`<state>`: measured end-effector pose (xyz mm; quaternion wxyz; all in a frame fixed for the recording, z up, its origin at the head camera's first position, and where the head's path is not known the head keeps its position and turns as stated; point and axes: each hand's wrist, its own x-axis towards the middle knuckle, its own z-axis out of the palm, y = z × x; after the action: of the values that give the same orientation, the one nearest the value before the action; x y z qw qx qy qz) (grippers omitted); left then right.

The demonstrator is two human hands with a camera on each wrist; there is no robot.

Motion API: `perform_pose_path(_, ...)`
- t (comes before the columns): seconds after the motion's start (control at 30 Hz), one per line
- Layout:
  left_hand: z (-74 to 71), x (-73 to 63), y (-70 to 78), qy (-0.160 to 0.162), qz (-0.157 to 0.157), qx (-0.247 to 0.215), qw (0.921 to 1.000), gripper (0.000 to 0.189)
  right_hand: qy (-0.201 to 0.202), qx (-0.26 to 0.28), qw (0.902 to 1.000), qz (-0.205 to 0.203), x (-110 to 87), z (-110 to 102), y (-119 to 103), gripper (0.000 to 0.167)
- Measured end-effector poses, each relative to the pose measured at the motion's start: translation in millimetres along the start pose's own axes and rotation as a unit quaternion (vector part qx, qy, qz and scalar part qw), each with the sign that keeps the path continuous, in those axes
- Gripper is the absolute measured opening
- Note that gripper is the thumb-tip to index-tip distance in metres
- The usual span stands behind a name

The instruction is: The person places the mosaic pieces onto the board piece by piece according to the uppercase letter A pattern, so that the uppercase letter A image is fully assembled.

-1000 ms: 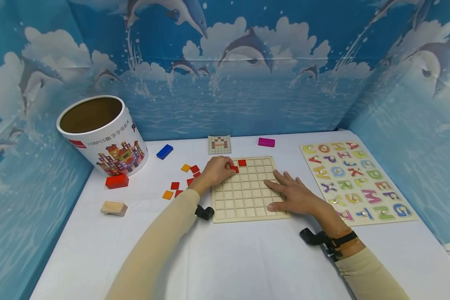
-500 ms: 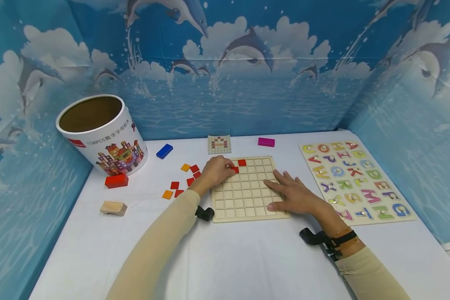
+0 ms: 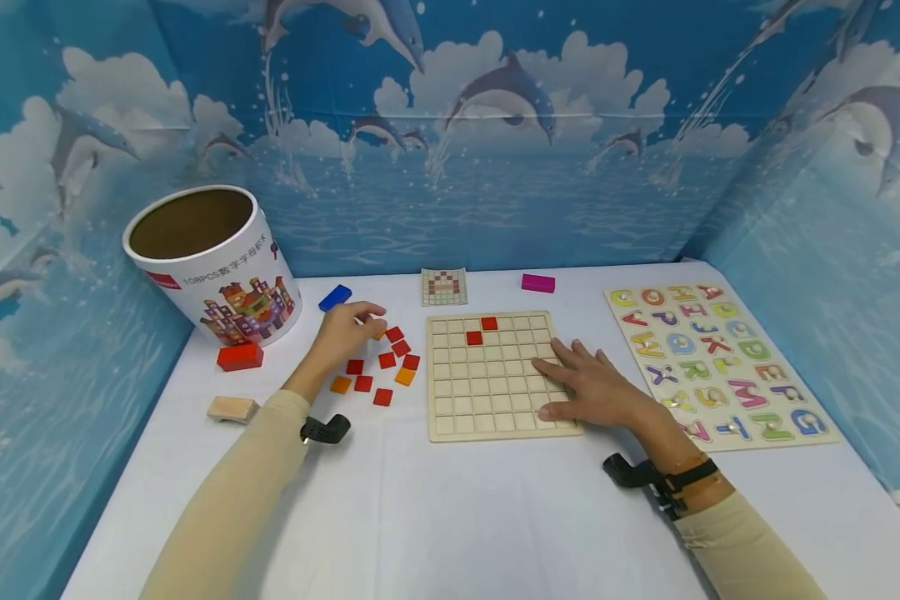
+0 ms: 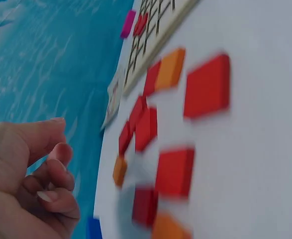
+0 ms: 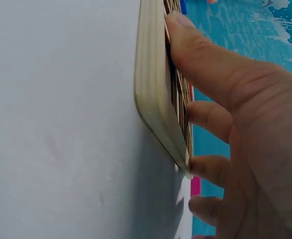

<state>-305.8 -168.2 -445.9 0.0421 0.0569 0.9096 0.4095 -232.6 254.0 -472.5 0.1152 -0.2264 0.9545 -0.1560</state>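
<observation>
Two red square tiles [image 3: 474,337] are set corner to corner in a pale wooden gridded board [image 3: 487,392] on a white-covered table [image 3: 435,517]. The board's right side is touched by the spread fingers of the right hand [image 3: 588,387], by which nothing is gripped. Left of the board, loose red tiles [image 3: 382,397] and loose orange tiles [image 3: 405,377] are scattered; near them the left hand [image 3: 342,331] is held, fingers loosely curled, nothing seen in its grasp. Beyond the board a small gridded card [image 3: 444,287] is placed.
</observation>
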Motion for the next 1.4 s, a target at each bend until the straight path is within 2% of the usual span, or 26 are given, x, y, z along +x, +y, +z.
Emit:
perform_pose_path(0.1, -14.5, -11.8, -16.0, -0.008, -0.027, 0.014, 0.9995, 0.034, -0.004, -0.023, 0.9997, 0.002, 0.1, -4, -1, 0.093)
perform_pose_path(0.2, -20.4, -22.6, -26.9, -0.022, -0.042, 0.024, 0.9986, 0.034, -0.003, -0.04, 0.9992, 0.005, -1.3, -8, -2, 0.094)
perform_pose_path(0.37, -21.4, -36.7, -37.3, -0.048, -0.042, 0.024, 0.9977, 0.029, 0.036, -0.061, 0.9974, 0.015, -8.0, -13, -6, 0.086)
perform_pose_path(0.5, -21.3, -42.6, -41.5, -0.063, -0.037, 0.028, 0.9969, 0.024, 0.046, -0.028, 0.9971, 0.053, -15.1, -14, -13, 0.08)
perform_pose_path(0.6, -22.1, -45.1, -42.4, -0.076, -0.043, 0.033, 0.9957, 0.028, 0.022, 0.004, 0.9975, 0.067, -18.7, -10, -18, 0.085)
perform_pose_path(0.7, -22.8, -46.2, -44.5, -0.087, -0.052, 0.038, 0.9941, 0.031, 0.002, 0.013, 0.9979, 0.063, -19.8, -5, -20, 0.088)
perform_pose_path(0.9, -23.5, -46.1, -48.9, -0.092, -0.056, 0.043, 0.9933, 0.031, -0.008, 0.007, 0.9987, 0.05, -18.8, 0, -19, 0.088)
perform_pose_path(1.1, -23.9, -45.8, -47.7, -0.088, -0.052, 0.044, 0.9938, 0.026, -0.022, -0.02, 0.9992, 0.025, -16.8, -5, -21, 0.085)
perform_pose_path(1.4, -23.8, -46.0, -47.2, -0.078, -0.056, 0.03, 0.9949, 0.017, -0.036, -0.027, 0.9985, 0.032, -12.1, -7, -25, 0.086)
